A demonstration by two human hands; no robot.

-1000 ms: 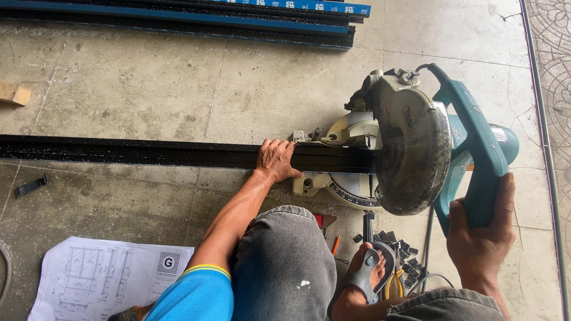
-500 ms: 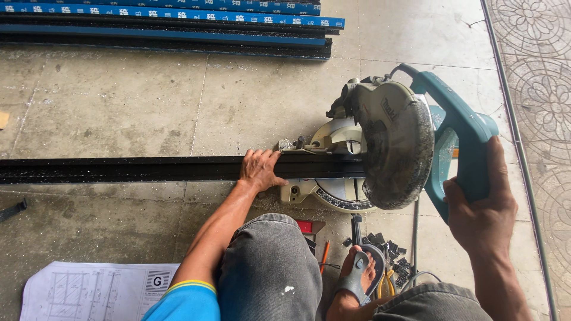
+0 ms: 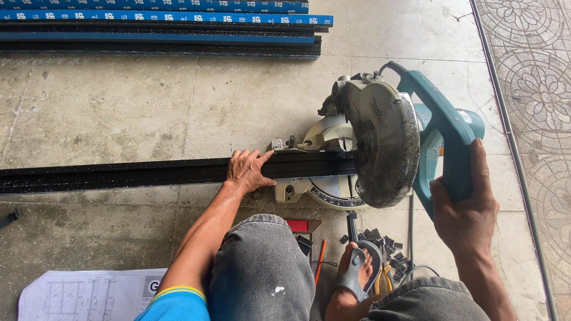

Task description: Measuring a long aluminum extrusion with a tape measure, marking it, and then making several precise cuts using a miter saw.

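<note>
Black profile [image 3: 137, 173] under left hand [image 3: 247, 170], dusty saw [image 3: 386, 148] gripped by right hand [image 3: 467, 205]

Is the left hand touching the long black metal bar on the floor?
Touching. The head view shows the left hand pressed flat on the black bar, fingers spread across its top beside the saw.

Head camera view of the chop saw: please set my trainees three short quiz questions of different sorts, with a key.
1. True or false: the left hand presses on the long black bar that runs under the saw.
2. What does the right hand hold? A) the saw's teal handle B) the orange pencil C) the drawing sheet
3. Fill in: the spare blue and black bars lie on the ______ at the top of the view.

Key: 1 true. 2 A. 3 concrete floor.
</note>
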